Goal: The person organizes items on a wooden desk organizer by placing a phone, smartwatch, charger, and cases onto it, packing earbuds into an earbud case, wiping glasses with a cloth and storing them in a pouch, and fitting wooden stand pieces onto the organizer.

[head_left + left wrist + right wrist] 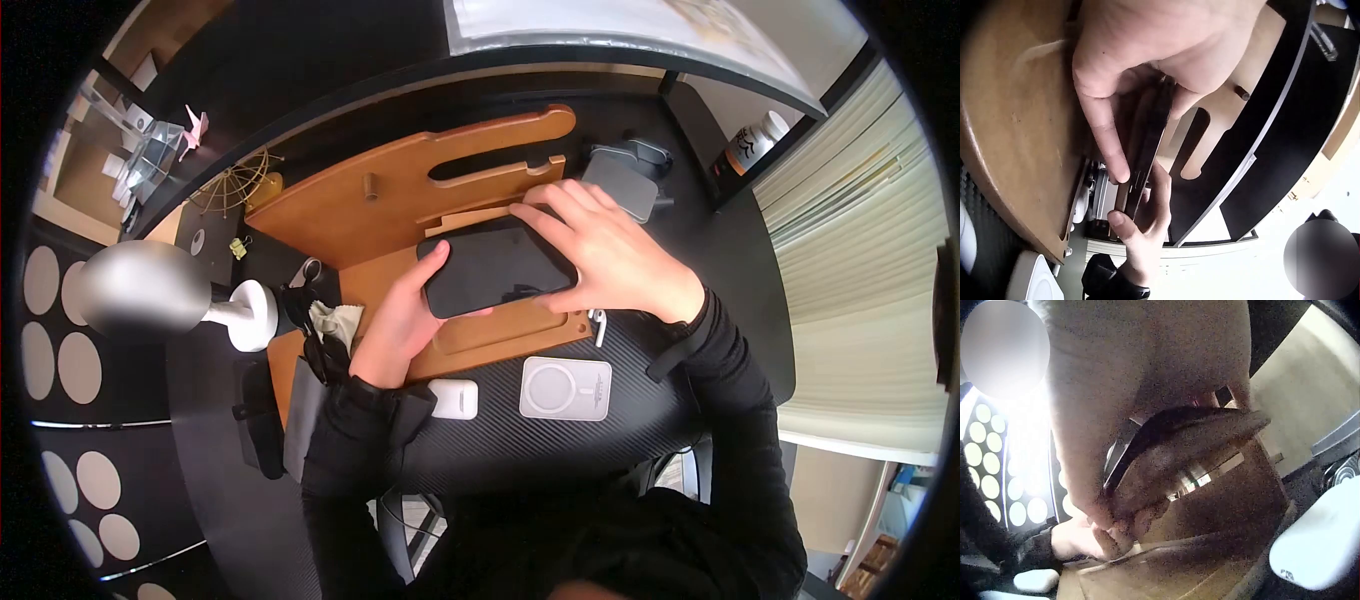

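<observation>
A black smartphone (490, 270) lies nearly flat between both hands, its dark screen facing up, above a brown wooden desk stand. My left hand (398, 312) grips its left end, thumb on top. At the other end my right hand (615, 255) holds the phone, fingers along the far edge and thumb at the near corner. The left wrist view shows the phone (1138, 169) edge-on between the hands. Behind it rises the stand's back panel (320, 215), with a peg and long slot; its tray base (470, 350) extends underneath.
A white earbud case (455, 399) and a white magnetic power bank (566, 388) lie in front of the stand. Left are sunglasses (322, 355) and a white lamp-like stand (255, 315). Behind the right hand sits a grey square item (620, 180). A shelf edge (400, 78) spans the back.
</observation>
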`<act>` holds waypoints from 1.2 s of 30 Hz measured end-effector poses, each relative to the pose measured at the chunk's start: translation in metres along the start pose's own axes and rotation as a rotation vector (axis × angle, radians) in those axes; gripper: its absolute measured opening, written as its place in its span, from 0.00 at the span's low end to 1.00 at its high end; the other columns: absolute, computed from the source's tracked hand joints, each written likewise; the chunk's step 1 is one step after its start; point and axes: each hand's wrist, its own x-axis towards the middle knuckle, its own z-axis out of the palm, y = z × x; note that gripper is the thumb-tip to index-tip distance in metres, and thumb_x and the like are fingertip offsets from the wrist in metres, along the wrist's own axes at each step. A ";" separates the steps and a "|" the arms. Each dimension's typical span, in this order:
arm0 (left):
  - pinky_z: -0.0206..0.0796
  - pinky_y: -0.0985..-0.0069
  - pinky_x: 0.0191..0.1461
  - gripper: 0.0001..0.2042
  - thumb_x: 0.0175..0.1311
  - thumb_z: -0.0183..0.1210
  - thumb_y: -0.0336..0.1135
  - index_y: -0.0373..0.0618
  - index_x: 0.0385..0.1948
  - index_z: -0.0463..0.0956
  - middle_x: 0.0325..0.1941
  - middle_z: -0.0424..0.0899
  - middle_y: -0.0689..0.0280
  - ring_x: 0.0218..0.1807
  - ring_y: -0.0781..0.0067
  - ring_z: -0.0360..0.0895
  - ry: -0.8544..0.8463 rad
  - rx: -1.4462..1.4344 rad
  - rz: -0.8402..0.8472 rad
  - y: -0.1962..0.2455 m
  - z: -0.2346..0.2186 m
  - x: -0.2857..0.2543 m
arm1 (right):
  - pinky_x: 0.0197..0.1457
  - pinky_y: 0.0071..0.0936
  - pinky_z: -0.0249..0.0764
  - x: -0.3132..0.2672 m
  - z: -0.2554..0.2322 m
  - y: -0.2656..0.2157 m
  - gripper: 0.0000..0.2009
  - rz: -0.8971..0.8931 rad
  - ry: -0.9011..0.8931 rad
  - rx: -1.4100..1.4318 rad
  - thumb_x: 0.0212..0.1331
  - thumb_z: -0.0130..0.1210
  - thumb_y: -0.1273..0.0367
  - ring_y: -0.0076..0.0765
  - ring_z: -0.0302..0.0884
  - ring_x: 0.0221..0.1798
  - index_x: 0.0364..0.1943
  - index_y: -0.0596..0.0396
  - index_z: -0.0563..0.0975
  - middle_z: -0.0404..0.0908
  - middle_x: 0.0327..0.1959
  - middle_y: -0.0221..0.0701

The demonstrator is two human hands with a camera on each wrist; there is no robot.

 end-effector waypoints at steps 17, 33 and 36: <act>0.77 0.57 0.58 0.22 0.77 0.49 0.47 0.41 0.62 0.68 0.60 0.78 0.60 0.59 0.64 0.79 0.084 0.010 -0.002 0.001 0.000 -0.002 | 0.56 0.37 0.64 0.002 0.007 -0.005 0.38 0.066 0.063 0.027 0.26 0.74 0.59 0.47 0.68 0.54 0.49 0.62 0.75 0.72 0.49 0.39; 0.77 0.58 0.58 0.22 0.76 0.50 0.48 0.42 0.62 0.69 0.59 0.79 0.60 0.59 0.64 0.79 0.151 0.017 0.143 -0.006 -0.004 -0.011 | 0.65 0.39 0.63 0.000 0.012 0.009 0.41 0.034 0.079 0.061 0.39 0.74 0.52 0.46 0.67 0.61 0.59 0.59 0.73 0.72 0.52 0.38; 0.77 0.58 0.57 0.21 0.76 0.50 0.48 0.41 0.60 0.70 0.59 0.80 0.60 0.58 0.65 0.79 0.163 0.045 0.157 -0.006 -0.005 -0.011 | 0.63 0.41 0.66 -0.006 0.000 0.017 0.39 0.086 0.028 0.070 0.44 0.72 0.51 0.47 0.68 0.61 0.59 0.59 0.73 0.71 0.53 0.39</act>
